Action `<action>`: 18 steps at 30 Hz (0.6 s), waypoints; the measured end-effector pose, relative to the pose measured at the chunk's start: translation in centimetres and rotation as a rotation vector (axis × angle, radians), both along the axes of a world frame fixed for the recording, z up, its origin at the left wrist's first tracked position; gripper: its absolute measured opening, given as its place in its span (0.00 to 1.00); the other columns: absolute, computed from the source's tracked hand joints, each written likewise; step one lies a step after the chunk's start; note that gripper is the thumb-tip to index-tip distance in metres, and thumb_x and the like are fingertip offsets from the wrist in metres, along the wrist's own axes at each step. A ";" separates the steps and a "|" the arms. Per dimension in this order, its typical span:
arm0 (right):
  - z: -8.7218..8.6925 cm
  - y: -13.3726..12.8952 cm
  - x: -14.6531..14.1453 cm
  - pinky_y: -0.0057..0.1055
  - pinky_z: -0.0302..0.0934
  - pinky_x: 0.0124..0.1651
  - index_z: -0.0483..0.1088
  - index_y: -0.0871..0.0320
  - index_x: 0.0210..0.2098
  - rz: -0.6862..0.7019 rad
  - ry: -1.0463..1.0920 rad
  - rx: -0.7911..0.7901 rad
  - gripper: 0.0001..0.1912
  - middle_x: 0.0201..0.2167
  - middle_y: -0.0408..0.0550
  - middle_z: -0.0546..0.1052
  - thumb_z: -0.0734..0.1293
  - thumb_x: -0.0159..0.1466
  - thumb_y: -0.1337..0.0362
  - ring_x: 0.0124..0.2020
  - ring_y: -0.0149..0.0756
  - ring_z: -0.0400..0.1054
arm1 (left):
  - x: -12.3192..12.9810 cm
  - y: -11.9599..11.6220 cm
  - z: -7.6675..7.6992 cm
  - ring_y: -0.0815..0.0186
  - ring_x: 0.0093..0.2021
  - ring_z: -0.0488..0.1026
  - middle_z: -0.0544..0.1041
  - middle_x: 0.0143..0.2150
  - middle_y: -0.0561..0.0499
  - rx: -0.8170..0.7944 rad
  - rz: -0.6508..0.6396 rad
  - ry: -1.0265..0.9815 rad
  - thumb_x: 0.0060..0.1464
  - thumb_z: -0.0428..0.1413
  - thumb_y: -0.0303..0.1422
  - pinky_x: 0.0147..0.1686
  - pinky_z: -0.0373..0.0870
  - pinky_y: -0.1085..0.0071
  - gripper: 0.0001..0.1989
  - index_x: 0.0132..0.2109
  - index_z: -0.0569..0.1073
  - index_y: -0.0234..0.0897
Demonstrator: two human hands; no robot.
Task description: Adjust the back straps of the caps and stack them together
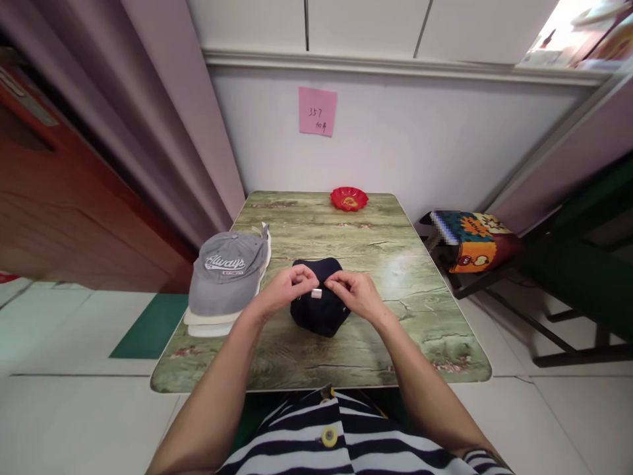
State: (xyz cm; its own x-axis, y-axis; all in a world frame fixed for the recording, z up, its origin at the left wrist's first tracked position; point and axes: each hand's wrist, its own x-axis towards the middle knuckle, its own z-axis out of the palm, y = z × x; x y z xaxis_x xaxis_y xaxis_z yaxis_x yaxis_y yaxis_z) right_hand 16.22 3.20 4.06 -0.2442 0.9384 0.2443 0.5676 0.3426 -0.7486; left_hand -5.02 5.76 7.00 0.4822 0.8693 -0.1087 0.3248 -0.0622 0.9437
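Observation:
A dark navy cap [320, 320] lies on the table in front of me, with a small white label [316, 293] showing near its middle. My left hand [291, 285] is closed in a pinch at the cap, just left of and above the label. On the other side, my right hand [357, 293] also pinches at the cap, its thumb and forefinger close to the label. The exact bit of cloth or strap between the fingertips is too small to make out. To my left, a grey cap [227, 274] with white "Always" lettering rests on top of lighter caps [212, 328].
The wood-patterned table [395, 244] has rounded corners and stands against a white wall. A red scalloped dish [349, 198] sits at its far edge. A pink note [318, 112] is stuck on the wall. Right of the table is a stool [477, 241] with a colourful cover.

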 end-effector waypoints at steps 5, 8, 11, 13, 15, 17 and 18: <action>0.0 0.2 0.1 0.26 0.51 0.28 0.79 0.57 0.31 0.072 -0.005 -0.012 0.17 0.23 0.43 0.76 0.65 0.66 0.53 0.24 0.28 0.65 | -0.3 0.1 -0.3 0.66 0.33 0.71 0.78 0.32 0.52 0.018 -0.092 0.073 0.47 0.64 0.41 0.35 0.65 0.71 0.13 0.36 0.79 0.36; -0.2 0.2 0.0 0.26 0.50 0.27 0.79 0.56 0.30 0.160 -0.002 -0.062 0.15 0.23 0.41 0.76 0.69 0.63 0.51 0.24 0.28 0.64 | -0.7 0.1 -0.4 0.67 0.30 0.70 0.77 0.28 0.52 0.028 -0.060 0.086 0.47 0.63 0.41 0.32 0.63 0.72 0.12 0.31 0.79 0.36; -0.5 0.3 0.0 0.26 0.48 0.26 0.78 0.57 0.27 0.206 0.023 -0.089 0.17 0.20 0.40 0.73 0.68 0.63 0.51 0.21 0.26 0.61 | -1.0 0.2 -0.5 0.69 0.27 0.67 0.74 0.25 0.53 0.052 0.013 0.050 0.47 0.63 0.41 0.29 0.61 0.73 0.12 0.28 0.77 0.35; -0.5 0.4 0.1 0.25 0.49 0.26 0.77 0.58 0.26 0.196 0.026 -0.066 0.19 0.19 0.40 0.72 0.66 0.65 0.52 0.21 0.27 0.60 | -1.2 0.2 -0.6 0.69 0.27 0.67 0.74 0.24 0.53 0.055 0.041 0.018 0.48 0.62 0.40 0.28 0.61 0.74 0.12 0.28 0.77 0.35; -0.4 0.5 0.1 0.26 0.51 0.28 0.76 0.58 0.25 0.183 0.016 -0.033 0.19 0.20 0.41 0.73 0.66 0.65 0.52 0.22 0.27 0.61 | -1.3 0.1 -0.7 0.69 0.27 0.66 0.73 0.25 0.53 0.051 0.051 0.001 0.48 0.62 0.40 0.28 0.61 0.74 0.12 0.29 0.77 0.35; -0.3 0.6 0.2 0.26 0.52 0.30 0.76 0.58 0.25 0.187 0.004 -0.009 0.18 0.22 0.42 0.74 0.66 0.65 0.53 0.24 0.28 0.63 | -1.3 0.1 -0.8 0.70 0.27 0.66 0.73 0.25 0.53 0.044 0.049 -0.002 0.49 0.62 0.40 0.29 0.60 0.74 0.12 0.30 0.78 0.34; -0.2 0.6 0.2 0.26 0.52 0.30 0.76 0.58 0.25 0.189 0.004 -0.004 0.18 0.22 0.42 0.74 0.66 0.65 0.53 0.24 0.28 0.64 | -1.3 0.1 -0.8 0.70 0.27 0.66 0.73 0.25 0.53 0.042 0.048 0.000 0.49 0.62 0.40 0.29 0.60 0.74 0.12 0.30 0.78 0.34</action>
